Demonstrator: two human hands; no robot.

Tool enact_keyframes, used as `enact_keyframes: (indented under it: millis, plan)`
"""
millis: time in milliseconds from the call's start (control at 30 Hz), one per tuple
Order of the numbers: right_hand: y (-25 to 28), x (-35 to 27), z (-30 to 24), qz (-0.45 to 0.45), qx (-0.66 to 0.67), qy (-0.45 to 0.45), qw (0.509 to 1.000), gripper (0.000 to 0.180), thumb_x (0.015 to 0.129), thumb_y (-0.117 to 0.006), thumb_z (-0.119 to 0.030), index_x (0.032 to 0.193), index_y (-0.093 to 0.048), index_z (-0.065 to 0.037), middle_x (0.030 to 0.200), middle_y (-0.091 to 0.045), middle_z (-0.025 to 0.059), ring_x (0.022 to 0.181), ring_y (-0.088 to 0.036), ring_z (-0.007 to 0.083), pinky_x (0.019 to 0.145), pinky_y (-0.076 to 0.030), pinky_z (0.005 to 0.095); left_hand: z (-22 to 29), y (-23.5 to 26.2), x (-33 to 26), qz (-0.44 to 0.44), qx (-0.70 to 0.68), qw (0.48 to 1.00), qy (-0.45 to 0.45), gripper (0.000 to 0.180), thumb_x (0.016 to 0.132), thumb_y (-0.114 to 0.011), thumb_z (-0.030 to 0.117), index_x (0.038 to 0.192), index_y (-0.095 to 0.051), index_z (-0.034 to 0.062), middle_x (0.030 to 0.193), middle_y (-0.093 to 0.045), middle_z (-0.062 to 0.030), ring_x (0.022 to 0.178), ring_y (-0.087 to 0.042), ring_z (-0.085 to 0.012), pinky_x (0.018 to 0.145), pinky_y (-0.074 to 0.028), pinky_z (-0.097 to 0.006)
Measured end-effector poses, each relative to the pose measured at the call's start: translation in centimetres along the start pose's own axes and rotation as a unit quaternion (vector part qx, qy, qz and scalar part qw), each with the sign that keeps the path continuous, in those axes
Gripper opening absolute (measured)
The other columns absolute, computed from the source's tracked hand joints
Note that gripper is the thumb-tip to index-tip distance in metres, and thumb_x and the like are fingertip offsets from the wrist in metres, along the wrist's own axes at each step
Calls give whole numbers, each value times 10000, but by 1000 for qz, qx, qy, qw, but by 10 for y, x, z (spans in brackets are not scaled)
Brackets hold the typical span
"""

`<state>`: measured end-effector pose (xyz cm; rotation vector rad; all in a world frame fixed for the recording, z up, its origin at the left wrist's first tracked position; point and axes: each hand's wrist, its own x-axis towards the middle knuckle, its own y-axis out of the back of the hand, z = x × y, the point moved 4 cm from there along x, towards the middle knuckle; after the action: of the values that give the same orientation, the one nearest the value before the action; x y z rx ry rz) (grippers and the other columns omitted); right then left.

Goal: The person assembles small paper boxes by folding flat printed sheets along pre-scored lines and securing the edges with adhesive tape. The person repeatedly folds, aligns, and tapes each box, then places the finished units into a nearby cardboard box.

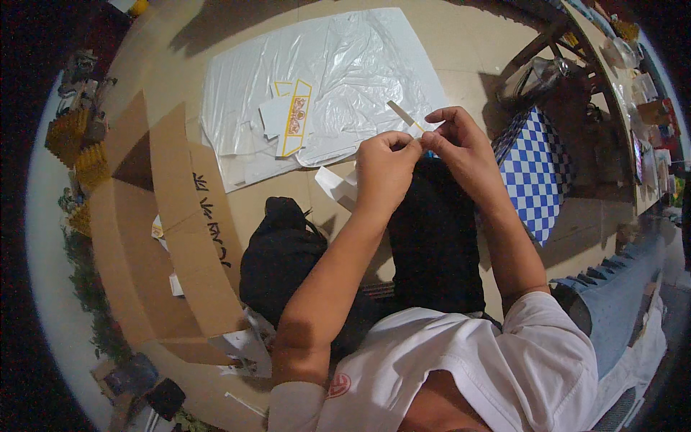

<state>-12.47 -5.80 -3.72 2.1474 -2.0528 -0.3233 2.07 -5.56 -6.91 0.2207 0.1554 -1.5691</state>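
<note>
Above my knees, my left hand (389, 164) and my right hand (464, 146) meet, fingertips close together. Both are closed in a pinch on a thin white card piece (404, 115) with a yellowish edge, which sticks out beyond the fingers. Most of it is hidden by my fingers. Below my left wrist a folded white paper piece (334, 183) shows, partly covered by the forearm. Farther off lie flat white cards with yellow outlines and red print (294, 119), on a large board (338, 65) wrapped in wrinkled clear plastic.
An open cardboard box (205, 288) with black handwriting stands at my left, a few white pieces inside. At my right are a blue-and-white checked bag (534, 173) and a wooden table (622, 108) loaded with items. A blue cloth-like piece (612, 295) sits near my right elbow.
</note>
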Motion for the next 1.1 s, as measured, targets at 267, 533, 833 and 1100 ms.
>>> enact_keyframes:
  millis: [267,533,833,1100]
  plan:
    - [3,12,14,-5,5,-35,999,247,845,-684,-128,1005,-573,25,801,-640,65,724,-592,105,634,-464,240,4,0,1,23,65,997,-24,226,778,-672,217,740,-691,-6,627,-649,-116,587,-632,-220,586,-472,-347]
    - [7,19,24,-39,26,-48,998,209,848,-690,-123,973,-588,10,819,-657,69,753,-614,111,655,-477,241,7,-2,2,7,88,996,-33,216,767,-650,215,724,-679,6,635,-637,-150,596,-629,-298,592,-475,-376]
    - [5,15,19,-33,1,-43,999,210,853,-688,-119,974,-583,17,827,-657,74,758,-619,119,674,-481,242,9,0,3,-1,108,994,-32,216,747,-652,213,717,-677,1,636,-640,-153,588,-624,-304,591,-477,-386]
    - [8,13,4,-33,-1,-16,999,201,868,-661,-59,1026,-558,10,858,-631,59,791,-603,113,716,-485,244,8,-2,5,-31,76,996,-38,220,760,-658,189,742,-679,-30,641,-645,-164,591,-637,-249,594,-484,-362]
